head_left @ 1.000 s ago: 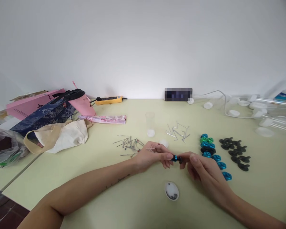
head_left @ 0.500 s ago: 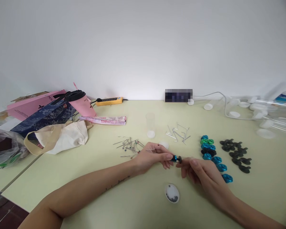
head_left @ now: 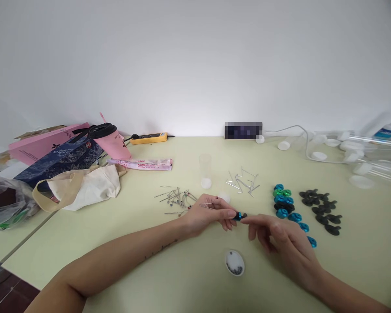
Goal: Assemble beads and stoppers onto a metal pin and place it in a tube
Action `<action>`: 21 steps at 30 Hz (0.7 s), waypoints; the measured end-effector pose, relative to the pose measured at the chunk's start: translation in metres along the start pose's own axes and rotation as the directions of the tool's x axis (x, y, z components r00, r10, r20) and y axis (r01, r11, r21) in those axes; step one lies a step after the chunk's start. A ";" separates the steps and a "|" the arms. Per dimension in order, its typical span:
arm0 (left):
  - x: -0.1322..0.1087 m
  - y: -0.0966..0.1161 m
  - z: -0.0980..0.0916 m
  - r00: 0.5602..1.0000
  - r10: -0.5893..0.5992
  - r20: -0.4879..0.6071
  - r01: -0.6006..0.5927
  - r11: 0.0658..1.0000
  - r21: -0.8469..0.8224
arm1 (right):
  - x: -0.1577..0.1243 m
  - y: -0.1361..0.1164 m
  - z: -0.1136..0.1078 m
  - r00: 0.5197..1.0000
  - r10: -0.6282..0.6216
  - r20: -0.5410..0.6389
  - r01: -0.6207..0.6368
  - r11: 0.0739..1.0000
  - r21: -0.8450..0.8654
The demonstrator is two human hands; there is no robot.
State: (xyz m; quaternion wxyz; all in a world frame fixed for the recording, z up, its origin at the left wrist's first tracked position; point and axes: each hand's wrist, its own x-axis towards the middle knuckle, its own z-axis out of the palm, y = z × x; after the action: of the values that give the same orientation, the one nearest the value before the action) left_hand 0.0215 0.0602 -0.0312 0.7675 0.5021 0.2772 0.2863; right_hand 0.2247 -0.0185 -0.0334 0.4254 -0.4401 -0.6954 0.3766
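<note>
My left hand (head_left: 211, 214) is closed, pinching a small blue-and-black part (head_left: 238, 215) between thumb and fingertips. A thin metal pin with a red bead (head_left: 217, 198) sticks up at the same hand; how it is held is hidden. My right hand (head_left: 276, 232) has its index finger stretched out, its tip against the black end of the part, the other fingers loosely bent. Below lies a small white dish (head_left: 234, 262) with tiny dark pieces. Several blue knobs (head_left: 295, 217), with green and black ones among them, lie beyond my right hand, beside black winged pieces (head_left: 322, 209).
Loose beaded metal pins (head_left: 177, 199) lie left of centre, bent metal rods (head_left: 244, 182) further right. A clear tube (head_left: 205, 170) stands behind my hands. More clear tubes (head_left: 378, 145) lie back right. A pink cup (head_left: 112, 143), cloth bag (head_left: 84, 189) and yellow power strip (head_left: 149, 138) stand left.
My right index finger has straightened and now presses against the black end of the part, where the thumb and finger were close together before. My left hand keeps its place and hold.
</note>
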 end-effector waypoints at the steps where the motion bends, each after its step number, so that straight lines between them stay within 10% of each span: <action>1: 0.000 0.000 0.000 1.000 -0.001 0.004 0.001 1.000 0.002 | 0.000 0.000 0.000 1.000 -0.001 -0.013 0.001 1.000 -0.003; 21: 0.000 0.000 0.000 1.000 0.011 -0.008 -0.011 1.000 -0.004 | 0.004 0.002 -0.001 0.972 0.231 -0.038 -0.232 0.972 -0.028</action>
State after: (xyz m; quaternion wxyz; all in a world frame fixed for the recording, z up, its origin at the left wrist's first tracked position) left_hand 0.0214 0.0598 -0.0309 0.7659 0.5010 0.2767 0.2930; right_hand 0.2247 -0.0141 -0.0335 0.3831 -0.5315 -0.6380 0.4047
